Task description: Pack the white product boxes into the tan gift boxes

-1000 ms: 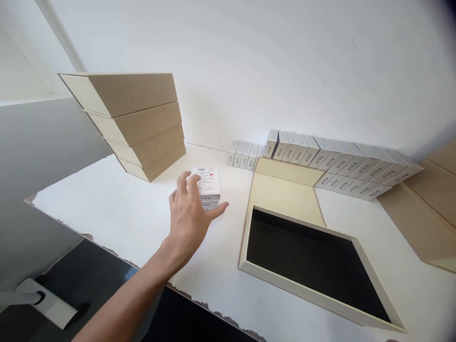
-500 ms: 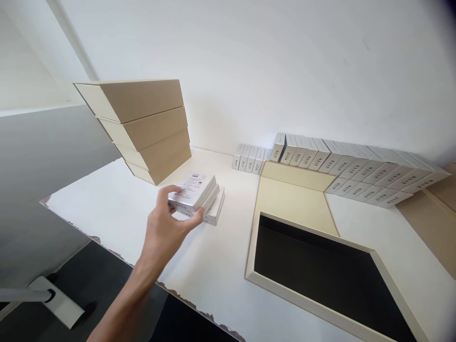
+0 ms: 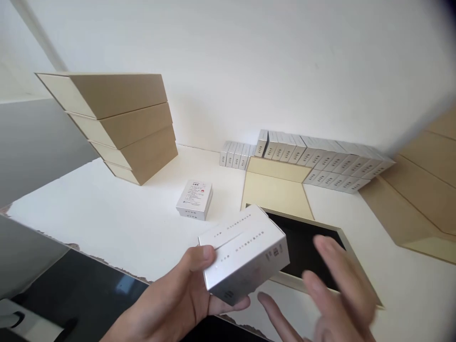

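A silver-white carton (image 3: 245, 247) with small printed text rests in my left hand (image 3: 181, 289), thumb on its upper side and fingers underneath. A partial seam runs across its top; whether it is one carton or two together I cannot tell. My right hand (image 3: 331, 294) is just right of it, fingers apart and slightly blurred, holding nothing. Behind, more silver cartons (image 3: 194, 199) lie flat in a low stack on the white table. Below the hands and to the right sits an open cream case (image 3: 342, 237) with a dark inside, partly hidden by the carton and my right hand.
Large tan boxes (image 3: 131, 123) are stacked at the left. Along the wall stands a row of silver cartons (image 3: 320, 156), with a smaller group (image 3: 233, 154) beside it. More tan boxes (image 3: 427, 175) are at the right. The table's front edge (image 3: 107, 260) is chipped.
My left hand has lifted from the low stack and come nearer and to the right with a carton. My right hand has entered from the lower right. The view has shifted right.
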### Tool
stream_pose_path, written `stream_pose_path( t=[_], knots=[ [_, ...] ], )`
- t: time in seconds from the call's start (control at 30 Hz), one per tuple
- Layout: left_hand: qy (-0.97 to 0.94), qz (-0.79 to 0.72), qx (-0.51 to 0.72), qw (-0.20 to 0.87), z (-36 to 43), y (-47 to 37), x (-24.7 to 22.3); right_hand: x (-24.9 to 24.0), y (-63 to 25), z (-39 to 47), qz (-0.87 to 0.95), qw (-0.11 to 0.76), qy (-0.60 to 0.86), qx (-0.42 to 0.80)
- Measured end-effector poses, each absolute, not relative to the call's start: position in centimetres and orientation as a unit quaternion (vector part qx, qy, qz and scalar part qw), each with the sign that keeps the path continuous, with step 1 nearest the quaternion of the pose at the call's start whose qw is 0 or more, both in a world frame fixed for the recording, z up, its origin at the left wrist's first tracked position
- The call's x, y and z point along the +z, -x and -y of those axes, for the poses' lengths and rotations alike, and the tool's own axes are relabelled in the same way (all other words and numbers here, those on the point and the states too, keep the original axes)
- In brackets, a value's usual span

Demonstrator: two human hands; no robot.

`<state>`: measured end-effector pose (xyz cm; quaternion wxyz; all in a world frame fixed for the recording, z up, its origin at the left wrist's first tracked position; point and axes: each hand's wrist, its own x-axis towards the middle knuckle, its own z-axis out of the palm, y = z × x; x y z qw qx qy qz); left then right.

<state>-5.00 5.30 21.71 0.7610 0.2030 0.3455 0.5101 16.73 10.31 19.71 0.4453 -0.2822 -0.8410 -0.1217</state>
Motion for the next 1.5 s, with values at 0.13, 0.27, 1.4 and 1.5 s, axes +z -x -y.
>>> stream_pose_path(
  t=[0.13,0.27,1.4,1.5],
  knots=[
    [-0.247,-0.424,0.483,0.725,-5.1,4.2,22.0,22.1,-14.9,-11.6,0.887,0.351,0.216,-0.208],
    [-0.195,-0.407,0.501,0.738,-4.8,4.0,21.9,21.6,-15.1,-12.1,0.893,0.349,0.19,-0.21],
    [-0.415,-0.334,0.341,0.775,-5.8,4.7,21.9,21.5,-19.9,-11.4,0.919,0.339,0.196,-0.03],
    [-0.464,-0.351,0.32,0.748,-5.7,5.4,21.9,21.2,-21.0,-11.4,0.901,0.364,0.237,-0.011]
  ],
)
